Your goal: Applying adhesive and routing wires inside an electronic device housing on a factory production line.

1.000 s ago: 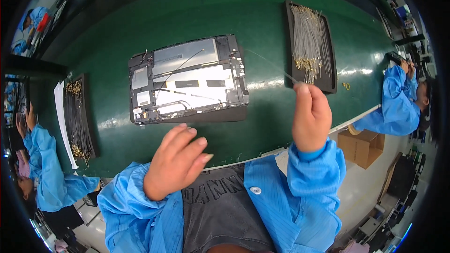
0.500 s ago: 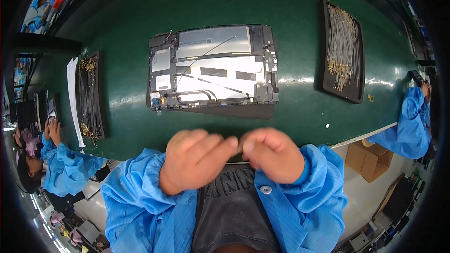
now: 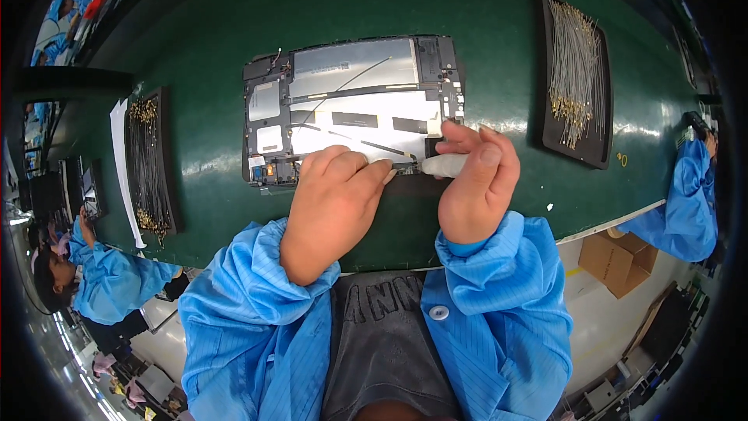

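Note:
An opened flat device, like a laptop or tablet chassis [image 3: 269,101], lies in front of me, with silver panels and black cables showing. A thin dark cable [image 3: 354,78] runs slantwise over the upper panels. My left hand [image 3: 331,199] rests at the device's near edge, its fingers curled together; whatever is under the fingertips is hidden. To its right, my right hand [image 3: 479,187] has its fingers apart. A white, finger-shaped covering [image 3: 444,165], seemingly on one finger, touches the near edge by a small cable end.
A black tray [image 3: 552,129] of grey cables with gold ends stands at the right, and another tray [image 3: 170,179] of dark cables at the left beside a white strip [image 3: 119,164]. A yellow ring [image 3: 622,160] lies far right. Blue-sleeved people [image 3: 117,281] sit on both sides.
Both hands have moved forward from near my chest, where their fingertips met, onto the device's near edge. They are apart now, and the white covering has come into sight.

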